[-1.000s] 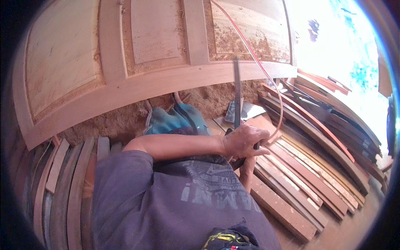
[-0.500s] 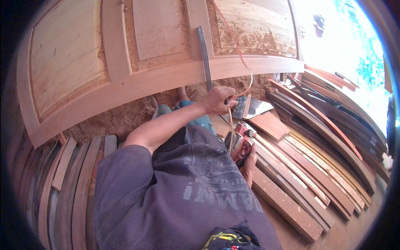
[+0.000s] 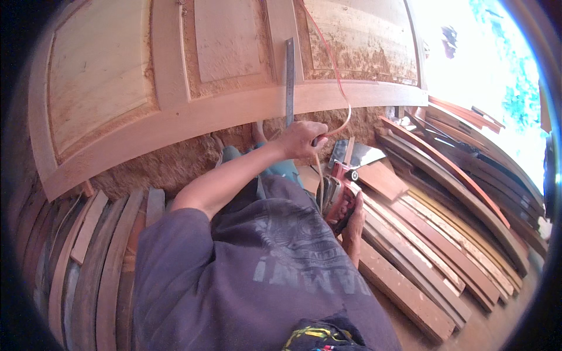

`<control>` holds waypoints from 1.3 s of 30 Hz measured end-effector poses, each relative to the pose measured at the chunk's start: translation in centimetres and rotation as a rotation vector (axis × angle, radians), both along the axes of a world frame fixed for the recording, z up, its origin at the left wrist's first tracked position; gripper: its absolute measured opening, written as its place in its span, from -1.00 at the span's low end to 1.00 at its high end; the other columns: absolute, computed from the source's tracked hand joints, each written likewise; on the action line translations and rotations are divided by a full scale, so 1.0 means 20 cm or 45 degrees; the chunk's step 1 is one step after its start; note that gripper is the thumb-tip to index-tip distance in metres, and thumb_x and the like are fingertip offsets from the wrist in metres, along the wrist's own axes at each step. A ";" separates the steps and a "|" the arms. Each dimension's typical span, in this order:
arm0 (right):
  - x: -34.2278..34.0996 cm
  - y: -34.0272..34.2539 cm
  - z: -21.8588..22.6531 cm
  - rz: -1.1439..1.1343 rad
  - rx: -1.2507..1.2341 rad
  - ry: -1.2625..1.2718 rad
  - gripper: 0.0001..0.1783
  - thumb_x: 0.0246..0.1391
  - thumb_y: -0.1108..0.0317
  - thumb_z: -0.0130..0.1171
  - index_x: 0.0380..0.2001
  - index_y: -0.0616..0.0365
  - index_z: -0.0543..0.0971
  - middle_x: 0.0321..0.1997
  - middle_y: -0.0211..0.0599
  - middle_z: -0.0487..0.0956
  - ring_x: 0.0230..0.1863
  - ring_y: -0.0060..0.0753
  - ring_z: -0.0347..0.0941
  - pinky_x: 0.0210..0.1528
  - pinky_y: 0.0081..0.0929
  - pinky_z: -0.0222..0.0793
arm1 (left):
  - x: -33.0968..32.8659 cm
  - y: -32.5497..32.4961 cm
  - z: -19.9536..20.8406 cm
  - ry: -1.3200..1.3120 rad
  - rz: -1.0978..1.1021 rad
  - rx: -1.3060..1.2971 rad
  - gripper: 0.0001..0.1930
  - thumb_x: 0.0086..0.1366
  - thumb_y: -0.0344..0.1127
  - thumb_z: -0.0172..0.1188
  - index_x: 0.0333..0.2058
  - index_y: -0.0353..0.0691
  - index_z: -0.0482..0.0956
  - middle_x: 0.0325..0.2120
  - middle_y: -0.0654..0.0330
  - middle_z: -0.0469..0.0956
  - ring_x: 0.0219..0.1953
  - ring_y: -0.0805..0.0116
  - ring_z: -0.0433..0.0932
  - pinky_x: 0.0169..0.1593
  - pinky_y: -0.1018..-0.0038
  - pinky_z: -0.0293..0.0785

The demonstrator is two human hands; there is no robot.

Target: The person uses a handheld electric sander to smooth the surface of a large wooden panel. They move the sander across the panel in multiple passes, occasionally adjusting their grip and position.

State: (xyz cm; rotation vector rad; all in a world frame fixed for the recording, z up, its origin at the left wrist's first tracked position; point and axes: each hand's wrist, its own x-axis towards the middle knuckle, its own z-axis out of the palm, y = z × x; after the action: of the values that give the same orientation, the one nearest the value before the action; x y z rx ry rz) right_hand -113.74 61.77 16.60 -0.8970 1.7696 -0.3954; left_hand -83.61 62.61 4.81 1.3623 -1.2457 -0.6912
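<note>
My left hand [image 3: 301,140] is closed in front of the door's near edge. A pale power cord [image 3: 341,126] runs into its grip, and a graduated metal ruler [image 3: 290,82] rises from behind the knuckles over the door. Something dark shows between the fingers, too small to make out. Low beside my body, my right hand [image 3: 352,225] grips a red electric planer [image 3: 338,190] with a round knob on top. My shirt hides part of the planer. The large panelled wooden door [image 3: 234,108] lies ahead, sawdust scattered over its panels.
Long timber boards [image 3: 410,234] are stacked to the right, and more planks [image 3: 111,251] stand at the left. A shiny flat sheet [image 3: 366,155] lies beyond the planer. Heaped wood shavings [image 3: 170,161] cover the ground below the door.
The ruler has swung from a lean to nearly upright, its graduated face now showing. The planer has risen slightly and shows more beside my body. My left hand has shifted slightly left.
</note>
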 end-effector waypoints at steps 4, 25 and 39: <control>0.01 -0.01 -0.03 0.182 -0.082 0.161 -0.34 0.47 -0.21 0.07 -0.03 0.25 0.73 -0.39 -0.50 0.57 -0.39 -0.56 0.46 -0.28 -0.51 0.39 | 0.22 0.25 0.29 0.161 0.278 0.146 -0.75 0.35 -0.32 0.35 -0.39 -0.21 0.43 -0.51 0.08 0.50 -0.44 0.11 0.57 -0.29 0.21 0.49; 1.27 -0.37 -0.18 0.954 -0.370 -0.122 -0.40 0.46 -0.09 0.09 -0.33 0.32 0.68 -0.51 -0.42 0.55 -0.38 -0.54 0.40 -0.29 -0.35 0.36 | 0.73 1.58 0.72 0.452 1.901 0.161 -0.56 0.41 -0.44 0.39 -0.51 0.01 0.27 -0.59 0.43 0.29 -0.54 0.60 0.30 -0.41 0.57 0.22; 2.03 -0.89 -0.32 1.074 -0.501 -0.095 -0.19 0.35 -0.33 0.04 -0.16 0.37 0.73 -0.32 0.25 0.71 -0.20 -0.02 0.68 -0.02 -0.06 0.48 | 0.60 1.45 0.77 0.562 2.168 0.240 -0.59 0.41 -0.38 0.41 -0.46 -0.02 0.29 -0.59 0.37 0.34 -0.54 0.56 0.32 -0.40 0.54 0.21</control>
State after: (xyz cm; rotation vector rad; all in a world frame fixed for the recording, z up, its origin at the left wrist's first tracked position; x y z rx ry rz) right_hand -73.10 44.07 10.13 -1.7722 1.1114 -0.2090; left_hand -71.70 91.60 20.20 1.7151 0.5188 0.1640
